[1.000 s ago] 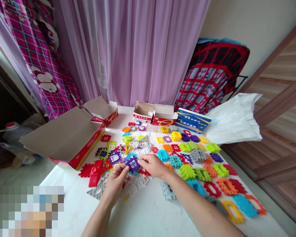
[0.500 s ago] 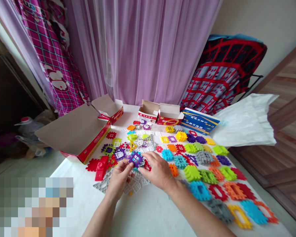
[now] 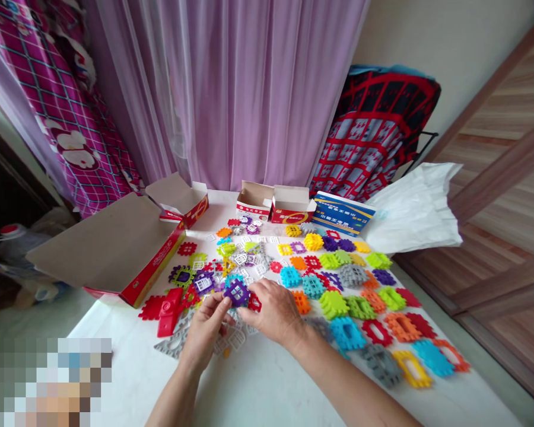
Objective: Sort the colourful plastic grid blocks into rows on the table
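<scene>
A purple notched building tile [image 3: 237,292] with a cross-barred window opening is held up over the table's middle. My left hand [image 3: 208,326] pinches its lower left edge between thumb and fingers. From the other side, my right hand [image 3: 276,311] closes on the tile's right edge with thumb and forefinger. Just left of my hands lie a purple tile with a white window insert [image 3: 204,283] and a red rectangular piece [image 3: 169,312]. Grey flat pieces [image 3: 182,338] and white window inserts [image 3: 237,339] lie below and around my left hand, which partly hides them.
Sorted stacks of coloured notched tiles, such as a lime stack [image 3: 333,304] and a blue stack [image 3: 347,334], cover the right side. Open cardboard boxes [image 3: 153,273] stand at the left and back, beside a blue box [image 3: 343,212] and a white bag [image 3: 413,210].
The view has swung slightly to the right, so things appear shifted left. My right fingers sit closer around the purple tile, which is tilted a little differently.
</scene>
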`<action>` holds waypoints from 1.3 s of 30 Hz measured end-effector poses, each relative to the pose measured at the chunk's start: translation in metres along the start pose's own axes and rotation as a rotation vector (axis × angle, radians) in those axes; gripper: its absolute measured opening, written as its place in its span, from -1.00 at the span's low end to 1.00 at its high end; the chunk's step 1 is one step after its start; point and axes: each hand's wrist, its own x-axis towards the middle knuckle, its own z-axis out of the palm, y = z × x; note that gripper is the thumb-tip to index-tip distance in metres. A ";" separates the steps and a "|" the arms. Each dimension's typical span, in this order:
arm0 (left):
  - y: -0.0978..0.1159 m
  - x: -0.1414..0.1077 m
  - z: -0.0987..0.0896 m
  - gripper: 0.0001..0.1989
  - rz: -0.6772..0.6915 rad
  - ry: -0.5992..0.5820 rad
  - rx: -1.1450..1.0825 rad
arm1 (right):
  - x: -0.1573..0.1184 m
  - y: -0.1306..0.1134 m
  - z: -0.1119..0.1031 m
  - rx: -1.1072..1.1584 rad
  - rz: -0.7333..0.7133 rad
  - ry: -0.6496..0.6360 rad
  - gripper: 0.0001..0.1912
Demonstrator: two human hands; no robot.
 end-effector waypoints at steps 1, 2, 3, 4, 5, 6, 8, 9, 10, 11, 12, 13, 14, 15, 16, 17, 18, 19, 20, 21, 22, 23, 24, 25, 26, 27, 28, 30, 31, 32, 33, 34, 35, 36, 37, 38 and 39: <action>0.001 -0.001 0.000 -0.39 -0.001 -0.003 0.007 | 0.000 0.000 -0.001 -0.004 0.009 0.000 -0.69; 0.001 -0.001 0.000 -0.37 -0.004 -0.002 0.013 | 0.000 0.001 -0.002 -0.008 0.014 0.000 -0.68; 0.001 -0.002 0.000 -0.36 -0.012 -0.001 0.019 | 0.000 0.001 -0.003 -0.012 0.014 -0.001 -0.66; 0.001 -0.002 0.000 -0.35 -0.023 0.000 0.025 | -0.001 0.001 -0.004 -0.017 0.014 -0.001 -0.65; 0.000 -0.001 -0.001 -0.35 -0.036 0.001 0.032 | -0.001 0.001 -0.005 -0.023 0.015 0.002 -0.64; 0.000 0.000 -0.001 -0.36 -0.047 0.000 0.039 | -0.002 0.001 -0.006 -0.027 0.015 0.009 -0.64; -0.002 0.002 -0.003 -0.37 -0.061 -0.013 0.049 | -0.004 0.001 -0.006 -0.026 0.021 0.026 -0.62; -0.003 0.003 -0.004 -0.38 -0.065 -0.025 0.053 | -0.006 0.001 -0.006 -0.021 0.028 0.035 -0.61; -0.004 0.004 -0.004 -0.39 -0.067 -0.039 0.056 | -0.008 0.000 -0.006 -0.015 0.035 0.043 -0.61; -0.005 0.004 -0.005 -0.40 -0.068 -0.056 0.061 | -0.010 0.000 -0.006 -0.010 0.038 0.048 -0.61; -0.005 0.004 -0.005 -0.41 -0.070 -0.076 0.069 | -0.012 0.000 -0.005 -0.007 0.039 0.049 -0.61; -0.006 0.003 -0.006 -0.42 -0.073 -0.096 0.078 | -0.014 0.000 -0.005 -0.004 0.041 0.049 -0.61; -0.006 0.003 -0.006 -0.43 -0.078 -0.115 0.087 | -0.016 0.000 -0.005 -0.001 0.042 0.048 -0.61; -0.006 0.002 -0.006 -0.44 -0.084 -0.130 0.096 | -0.018 0.001 -0.004 0.004 0.044 0.046 -0.61; -0.006 0.002 -0.005 -0.44 -0.092 -0.138 0.102 | -0.020 0.002 -0.004 0.011 0.050 0.048 -0.60; -0.005 0.001 -0.005 -0.43 -0.099 -0.138 0.103 | -0.022 0.004 -0.005 0.020 0.057 0.053 -0.60; -0.005 0.001 -0.005 -0.41 -0.105 -0.132 0.099 | -0.024 0.007 -0.006 0.029 0.066 0.060 -0.60; -0.004 0.001 -0.004 -0.39 -0.110 -0.122 0.093 | -0.026 0.010 -0.007 0.037 0.078 0.070 -0.60; -0.003 0.001 -0.004 -0.37 -0.113 -0.113 0.083 | -0.029 0.014 -0.010 0.043 0.093 0.082 -0.61; -0.002 0.001 -0.004 -0.36 -0.112 -0.103 0.074 | -0.031 0.019 -0.013 0.048 0.111 0.096 -0.62; -0.001 0.002 -0.004 -0.35 -0.110 -0.095 0.066 | -0.035 0.026 -0.017 0.051 0.136 0.113 -0.63; 0.000 0.002 -0.004 -0.35 -0.108 -0.086 0.060 | -0.039 0.034 -0.022 0.050 0.167 0.131 -0.65; 0.001 0.003 -0.004 -0.35 -0.106 -0.077 0.054 | -0.044 0.044 -0.028 0.042 0.203 0.150 -0.66; 0.002 0.003 -0.004 -0.35 -0.104 -0.068 0.048 | -0.049 0.056 -0.034 0.028 0.246 0.171 -0.67; 0.002 0.003 -0.005 -0.35 -0.101 -0.061 0.045 | -0.056 0.069 -0.041 0.004 0.291 0.191 -0.68; 0.002 0.004 -0.006 -0.35 -0.100 -0.055 0.044 | -0.063 0.085 -0.048 -0.031 0.342 0.211 -0.67; 0.002 0.004 -0.006 -0.35 -0.098 -0.053 0.045 | -0.071 0.101 -0.055 -0.073 0.397 0.230 -0.64; 0.002 0.005 -0.008 -0.35 -0.091 -0.043 0.047 | -0.087 0.138 -0.069 -0.171 0.502 0.253 -0.60; 0.002 0.005 -0.009 -0.35 -0.087 -0.035 0.047 | -0.094 0.156 -0.076 -0.222 0.572 0.264 -0.59; 0.003 0.006 -0.009 -0.35 -0.086 -0.027 0.044 | -0.100 0.175 -0.083 -0.263 0.634 0.267 -0.58; 0.003 0.006 -0.010 -0.36 -0.088 -0.017 0.041 | -0.105 0.192 -0.090 -0.296 0.694 0.265 -0.57; 0.003 0.006 -0.010 -0.36 -0.095 -0.006 0.036 | -0.108 0.208 -0.096 -0.319 0.748 0.262 -0.55; 0.003 0.006 -0.010 -0.36 -0.105 0.006 0.032 | -0.110 0.222 -0.102 -0.331 0.795 0.243 -0.55; 0.003 0.006 -0.010 -0.36 -0.118 0.020 0.026 | -0.111 0.235 -0.107 -0.338 0.838 0.222 -0.55; 0.003 0.006 -0.010 -0.37 -0.131 0.033 0.020 | -0.110 0.247 -0.112 -0.341 0.876 0.200 -0.56; 0.002 0.006 -0.010 -0.38 -0.139 0.042 0.015 | -0.108 0.258 -0.115 -0.342 0.908 0.175 -0.57; 0.001 0.007 -0.011 -0.41 -0.138 0.046 0.013 | -0.105 0.268 -0.117 -0.343 0.937 0.152 -0.57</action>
